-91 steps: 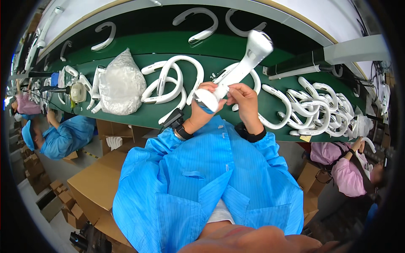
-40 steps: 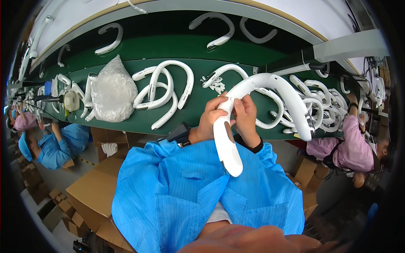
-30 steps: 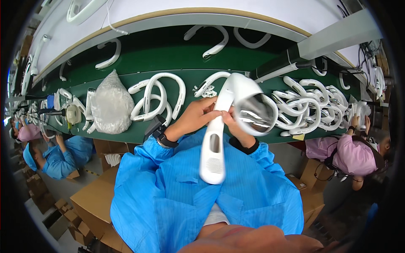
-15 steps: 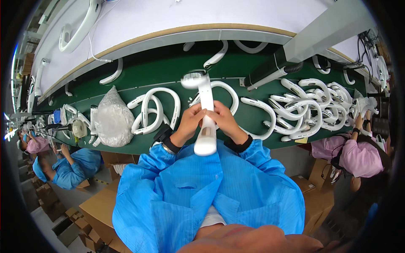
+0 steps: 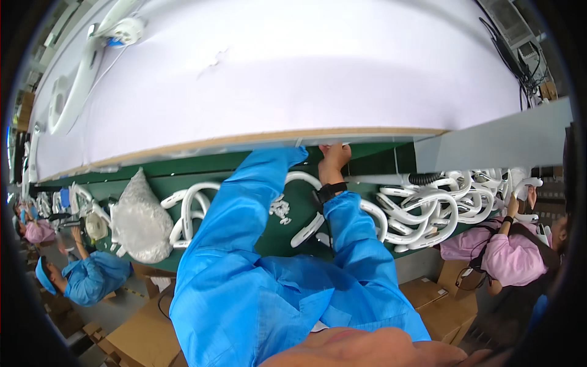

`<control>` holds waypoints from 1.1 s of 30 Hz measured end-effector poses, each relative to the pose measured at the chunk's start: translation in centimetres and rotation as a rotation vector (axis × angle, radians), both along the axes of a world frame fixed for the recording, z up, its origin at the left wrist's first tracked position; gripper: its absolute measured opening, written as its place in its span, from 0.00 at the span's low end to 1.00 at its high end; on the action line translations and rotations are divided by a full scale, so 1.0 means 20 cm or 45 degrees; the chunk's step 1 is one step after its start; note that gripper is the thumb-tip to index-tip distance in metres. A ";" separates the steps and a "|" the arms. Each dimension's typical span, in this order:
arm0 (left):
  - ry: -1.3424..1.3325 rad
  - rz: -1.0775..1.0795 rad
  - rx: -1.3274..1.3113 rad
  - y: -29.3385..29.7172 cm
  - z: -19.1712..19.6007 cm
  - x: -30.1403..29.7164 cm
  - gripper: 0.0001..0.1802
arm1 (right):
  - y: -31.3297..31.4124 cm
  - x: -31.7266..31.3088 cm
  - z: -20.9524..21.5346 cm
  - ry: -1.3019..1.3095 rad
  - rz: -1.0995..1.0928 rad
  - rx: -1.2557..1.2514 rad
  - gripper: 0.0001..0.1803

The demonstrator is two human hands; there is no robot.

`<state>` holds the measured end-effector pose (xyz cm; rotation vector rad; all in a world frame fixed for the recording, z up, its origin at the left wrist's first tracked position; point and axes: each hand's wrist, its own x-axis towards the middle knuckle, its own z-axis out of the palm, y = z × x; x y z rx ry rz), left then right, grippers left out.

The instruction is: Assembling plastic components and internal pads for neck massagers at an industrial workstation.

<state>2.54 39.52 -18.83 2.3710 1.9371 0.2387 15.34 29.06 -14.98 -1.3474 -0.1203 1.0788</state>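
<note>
White hoops (image 5: 455,211) leave bare table (image 5: 309,202) near the shelf edge (image 5: 257,138).

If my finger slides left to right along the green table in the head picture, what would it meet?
Rounded cream-coloured object → bulging, see-through plastic bag → scattered little white pieces → the person's bare right hand → jumbled heap of curved, glossy white pieces.

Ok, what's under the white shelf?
Beneath the white shelf, part of the green bench and the right hand show at the front. The left sleeve reaches its edge; the left hand and anything deeper are covered.
</note>
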 end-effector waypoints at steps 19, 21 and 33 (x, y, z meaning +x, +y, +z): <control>-0.017 0.093 -0.137 -0.37 -0.01 -0.78 0.22 | 0.26 0.14 -0.18 -0.254 -0.089 0.227 0.22; 0.010 0.115 -0.181 -0.41 -0.03 -0.85 0.22 | 0.26 0.15 -0.15 -0.424 -0.049 0.188 0.21; -0.064 -0.033 0.014 -0.16 -0.20 -0.40 0.26 | 0.17 0.07 -0.04 -1.916 0.053 0.227 0.14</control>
